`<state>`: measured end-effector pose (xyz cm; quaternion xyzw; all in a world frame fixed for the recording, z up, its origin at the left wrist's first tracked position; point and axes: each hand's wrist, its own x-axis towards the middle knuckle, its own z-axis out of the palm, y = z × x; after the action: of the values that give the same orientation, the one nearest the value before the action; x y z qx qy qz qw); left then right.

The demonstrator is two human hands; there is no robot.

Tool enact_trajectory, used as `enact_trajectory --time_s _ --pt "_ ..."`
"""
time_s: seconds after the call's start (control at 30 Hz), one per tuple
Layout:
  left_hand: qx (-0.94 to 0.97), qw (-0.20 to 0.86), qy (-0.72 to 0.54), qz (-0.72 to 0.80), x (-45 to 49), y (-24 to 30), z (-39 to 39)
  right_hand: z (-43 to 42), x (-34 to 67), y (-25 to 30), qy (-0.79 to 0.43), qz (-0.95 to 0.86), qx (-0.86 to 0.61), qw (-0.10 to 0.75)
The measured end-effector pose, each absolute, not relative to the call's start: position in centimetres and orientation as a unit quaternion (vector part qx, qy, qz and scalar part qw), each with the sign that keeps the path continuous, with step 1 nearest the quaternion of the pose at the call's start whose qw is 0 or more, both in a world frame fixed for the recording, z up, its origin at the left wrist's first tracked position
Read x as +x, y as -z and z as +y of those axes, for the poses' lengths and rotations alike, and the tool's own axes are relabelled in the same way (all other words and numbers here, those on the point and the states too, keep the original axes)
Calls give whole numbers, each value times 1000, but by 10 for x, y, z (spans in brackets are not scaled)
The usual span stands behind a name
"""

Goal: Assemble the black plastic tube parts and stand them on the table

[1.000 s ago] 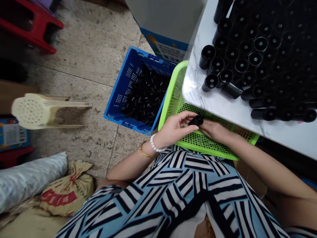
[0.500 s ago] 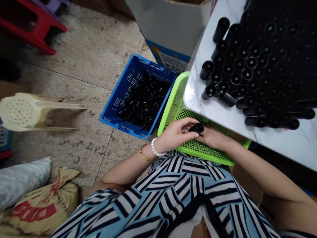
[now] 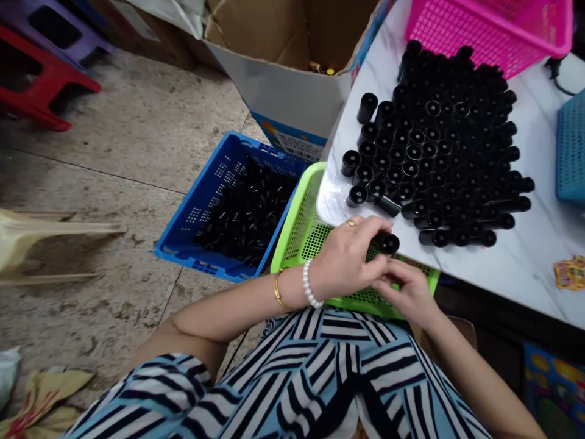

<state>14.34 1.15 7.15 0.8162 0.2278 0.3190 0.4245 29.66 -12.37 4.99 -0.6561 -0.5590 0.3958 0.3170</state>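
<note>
My left hand (image 3: 350, 256), with a pearl bracelet at its wrist, is closed on a short black cylindrical cap (image 3: 390, 244), its round end facing up. Just below it, my right hand (image 3: 409, 291) has its fingers bent together, their tips meeting the left thumb; what they pinch, if anything, is hidden. Both hands are above the green basket (image 3: 297, 213) at my lap. Close beyond them, many similar black caps (image 3: 411, 168) crowd the white marbled table (image 3: 338, 210), most upright and a few on their sides along the near edge.
A blue crate (image 3: 183, 213) of small black pieces stands on the floor left of the basket. Behind it is an opened cardboard box (image 3: 274, 85). A pink basket (image 3: 525, 36) and a blue basket (image 3: 571, 146) sit on the table. Stools (image 3: 50, 79) stand at the left.
The view has shifted, bringing the pink and blue baskets into sight. My left hand has turned palm-down over the black cap. My right hand has come out from beneath it, fingertips at the left thumb.
</note>
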Motion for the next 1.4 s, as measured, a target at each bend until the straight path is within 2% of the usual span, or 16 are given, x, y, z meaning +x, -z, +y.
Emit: enact_trajectory --time_s 0.07,0.17,0.43,0.63,0.8,0.97,1.03,1.2,1.4 --pt "832 385 -339 211 152 -64 13 -131 295 -71 -402 -435 -678 435" --pt "858 336 -338 193 157 -55 15 -127 289 -87 -354 -342 -706 509" --pt "856 346 -334 192 155 -48 15 -101 276 -84 -188 -404 -752 485" --pt "853 359 -326 193 155 -47 15 -97 278 -83 -132 -406 -772 470" --pt "852 361 -326 193 155 -48 15 -97 280 -93 -135 -414 -769 468" --pt "851 365 -320 202 154 -48 15 -98 277 -99 -93 -504 -767 386" --pt "851 363 -320 206 154 -48 15 -96 275 -98 -69 -511 -770 376" --pt "852 354 -328 203 155 -47 14 -95 276 -93 -93 -473 -776 407" --pt "842 328 -380 199 151 -45 16 -112 279 -85 -163 -396 -732 530"
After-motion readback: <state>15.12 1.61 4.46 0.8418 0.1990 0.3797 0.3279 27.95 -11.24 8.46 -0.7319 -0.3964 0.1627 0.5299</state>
